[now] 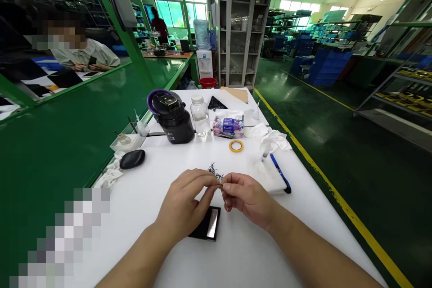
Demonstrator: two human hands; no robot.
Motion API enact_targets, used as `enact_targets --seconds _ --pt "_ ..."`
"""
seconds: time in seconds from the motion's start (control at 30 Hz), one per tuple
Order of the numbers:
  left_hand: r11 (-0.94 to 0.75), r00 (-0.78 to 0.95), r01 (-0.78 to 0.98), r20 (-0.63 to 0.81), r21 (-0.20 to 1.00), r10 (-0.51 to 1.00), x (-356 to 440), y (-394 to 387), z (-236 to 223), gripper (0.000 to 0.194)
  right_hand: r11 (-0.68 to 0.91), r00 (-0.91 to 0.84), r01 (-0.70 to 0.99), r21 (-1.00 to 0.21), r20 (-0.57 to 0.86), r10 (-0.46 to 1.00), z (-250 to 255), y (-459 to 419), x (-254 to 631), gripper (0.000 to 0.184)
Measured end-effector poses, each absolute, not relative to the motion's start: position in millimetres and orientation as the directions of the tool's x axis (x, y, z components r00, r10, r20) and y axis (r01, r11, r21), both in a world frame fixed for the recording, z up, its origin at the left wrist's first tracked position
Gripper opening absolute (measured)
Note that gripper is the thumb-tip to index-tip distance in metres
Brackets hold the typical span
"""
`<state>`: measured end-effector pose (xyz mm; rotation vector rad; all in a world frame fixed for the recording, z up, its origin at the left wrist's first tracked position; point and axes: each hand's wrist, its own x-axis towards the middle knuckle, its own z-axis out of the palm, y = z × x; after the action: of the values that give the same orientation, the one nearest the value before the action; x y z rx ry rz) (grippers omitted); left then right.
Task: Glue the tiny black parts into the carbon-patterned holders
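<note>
My left hand and my right hand meet fingertip to fingertip over the white table. Both are closed in a pinch on something tiny between them, too small to name. Just beyond the fingertips lies a small pile of thin black pieces, partly hidden by the hands. Beneath my left hand rests a flat black rectangular piece with a silvery strip; my hand covers part of it.
Farther back stand a black jug, a clear bottle and a purple wipes pack. A yellow tape roll lies nearer. At right are a blue-black cutter and crumpled tissues; a black oval case sits left. Another person sits beyond.
</note>
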<state>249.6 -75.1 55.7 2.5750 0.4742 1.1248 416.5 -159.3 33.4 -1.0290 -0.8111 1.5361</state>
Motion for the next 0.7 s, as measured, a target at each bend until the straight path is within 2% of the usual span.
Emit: enact_targets --seconds 0.07,0.1,0.17,0.23,0.3,0.37,0.5,0.7 --pt "-0.895 0.59 0.257 0.674 0.365 0.444 240 -71 68 0.013 -0.112 0.002 -0.063 -0.992 -0.113 0.994 35 -165 416 0.027" --pt "-0.876 0.554 0.311 0.679 0.369 0.482 234 -70 75 0.011 -0.056 -0.011 0.143 -0.988 -0.058 0.998 35 -169 415 0.035" --pt "-0.815 0.5 0.42 0.648 0.399 0.575 219 -70 86 0.009 0.086 -0.145 0.482 -0.872 0.018 0.989 33 -176 412 0.059" --pt "-0.77 0.517 0.488 0.574 0.412 0.635 203 -78 87 0.008 0.216 -0.277 0.642 -0.736 0.04 0.96 29 -180 406 0.073" --pt "-0.765 0.573 0.51 0.507 0.393 0.643 189 -91 72 0.008 0.285 -0.315 0.709 -0.645 0.072 0.946 23 -180 397 0.07" --pt "-0.766 0.58 0.532 0.504 0.361 0.64 178 -108 48 0.011 0.316 -0.311 0.734 -0.601 0.115 0.943 17 -179 387 0.06" --pt "-0.711 0.459 0.625 0.586 0.321 0.668 166 -132 9 0.011 0.386 -0.347 0.728 -0.566 0.181 0.92 7 -176 373 0.054" --pt "-0.708 0.46 0.642 0.59 0.295 0.663 168 -130 3 0.011 0.398 -0.346 0.737 -0.547 0.201 0.916 4 -179 369 0.052"
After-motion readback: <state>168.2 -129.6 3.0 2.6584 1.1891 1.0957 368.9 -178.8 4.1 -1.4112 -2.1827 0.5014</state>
